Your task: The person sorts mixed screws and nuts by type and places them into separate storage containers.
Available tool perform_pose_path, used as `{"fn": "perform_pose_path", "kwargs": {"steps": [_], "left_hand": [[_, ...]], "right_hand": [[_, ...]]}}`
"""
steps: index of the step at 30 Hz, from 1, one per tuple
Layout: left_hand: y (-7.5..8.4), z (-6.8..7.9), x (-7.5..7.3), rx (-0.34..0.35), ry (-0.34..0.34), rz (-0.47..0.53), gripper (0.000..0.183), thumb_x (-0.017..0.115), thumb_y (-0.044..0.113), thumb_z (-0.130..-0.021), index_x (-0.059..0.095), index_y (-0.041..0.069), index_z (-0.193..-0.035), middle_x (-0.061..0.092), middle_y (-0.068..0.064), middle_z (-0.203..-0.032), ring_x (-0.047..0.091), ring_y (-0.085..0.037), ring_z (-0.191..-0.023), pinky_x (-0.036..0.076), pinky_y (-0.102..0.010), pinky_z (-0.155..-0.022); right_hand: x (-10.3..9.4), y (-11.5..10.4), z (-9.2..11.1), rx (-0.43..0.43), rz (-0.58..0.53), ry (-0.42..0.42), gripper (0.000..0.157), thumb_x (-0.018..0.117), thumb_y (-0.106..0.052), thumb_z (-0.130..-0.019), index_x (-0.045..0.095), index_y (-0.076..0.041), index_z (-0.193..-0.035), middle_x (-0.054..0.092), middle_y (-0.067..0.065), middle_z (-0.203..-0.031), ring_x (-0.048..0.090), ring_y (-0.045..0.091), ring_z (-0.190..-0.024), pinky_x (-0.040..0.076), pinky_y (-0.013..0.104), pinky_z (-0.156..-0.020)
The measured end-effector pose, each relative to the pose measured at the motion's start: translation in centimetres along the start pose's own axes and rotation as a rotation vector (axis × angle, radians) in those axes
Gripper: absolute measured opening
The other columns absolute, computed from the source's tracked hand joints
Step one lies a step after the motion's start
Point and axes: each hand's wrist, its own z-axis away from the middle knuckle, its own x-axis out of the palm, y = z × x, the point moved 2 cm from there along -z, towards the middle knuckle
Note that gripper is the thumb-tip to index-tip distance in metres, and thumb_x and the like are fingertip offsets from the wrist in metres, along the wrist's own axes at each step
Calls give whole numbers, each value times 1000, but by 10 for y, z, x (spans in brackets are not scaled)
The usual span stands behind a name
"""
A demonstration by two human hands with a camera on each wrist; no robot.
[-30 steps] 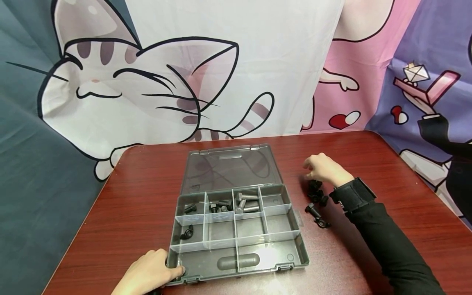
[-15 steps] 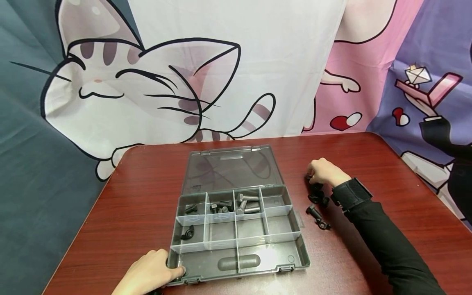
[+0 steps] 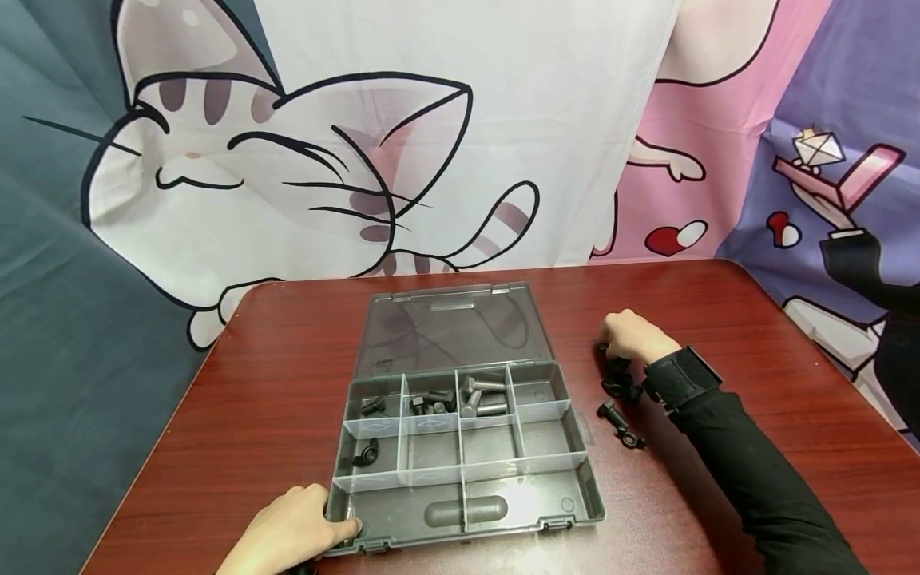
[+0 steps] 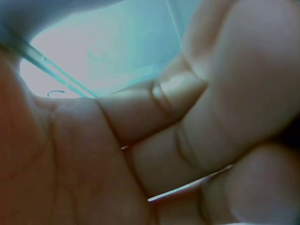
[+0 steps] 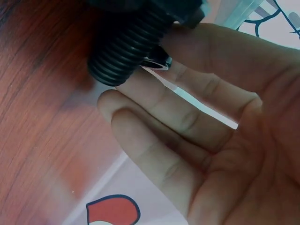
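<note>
A grey compartment box (image 3: 402, 505) lies with its lid open on the table. My left hand (image 3: 291, 523) grips its near left corner, the thumb over the rim. Several black bolts and silver bolts (image 3: 492, 408) sit in the back compartments, and a black wing nut (image 3: 370, 452) lies in a middle one. My right hand (image 3: 634, 335) reaches down into a black hardware pile (image 3: 620, 387) right of the box. In the right wrist view a black threaded bolt (image 5: 124, 51) is at the thumb and fingers, hiding the fingertips; I cannot tell whether they pinch it.
Nearer me than the pile lie a loose black bolt (image 3: 612, 413) and another wing nut (image 3: 630, 438). The see-through lid (image 3: 453, 331) rests flat behind the box. A printed cloth (image 3: 561, 120) hangs at the table's (image 3: 237, 415) far edge.
My right hand has come down and slightly right onto the far end of the pile, its fingers drawing in, then stays nearly still. The left hand keeps its grip on the box corner.
</note>
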Motion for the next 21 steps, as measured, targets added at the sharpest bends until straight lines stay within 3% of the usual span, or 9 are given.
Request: {"fn": "perform_pose_path", "kwargs": {"steps": [3, 9, 16, 21], "left_hand": [[0, 1, 0, 13, 22, -10, 38, 68, 43, -67, 50, 10, -61, 48, -1, -59, 45, -19, -52, 38, -40, -50], [0, 1, 0, 14, 25, -13, 37, 68, 42, -68, 50, 10, -60, 48, -1, -58, 45, -18, -52, 38, -39, -50], [0, 1, 0, 14, 26, -8, 38, 68, 42, -68, 49, 10, -59, 47, -2, -57, 44, -19, -52, 38, -39, -50], [0, 1, 0, 10, 16, -4, 38, 68, 42, -68, 49, 10, -60, 47, -2, -57, 44, -19, -52, 38, -39, -50]], "right_hand": [[0, -1, 0, 13, -1, 3, 16, 61, 9, -62, 56, -6, -58, 38, -2, -56, 34, 15, -51, 31, 29, -47], [-2, -1, 1, 3, 16, 35, 17, 61, 10, -62, 57, -6, -57, 44, -1, -56, 35, 16, -52, 33, 30, -48], [-6, -1, 0, 14, 15, 54, 10, 63, 8, -66, 68, 0, -70, 62, 10, -68, 57, 20, -57, 48, 38, -55], [-14, -6, 2, -4, -5, 76, 12, 61, 9, -70, 70, 0, -72, 64, 10, -70, 59, 19, -57, 50, 38, -57]]}}
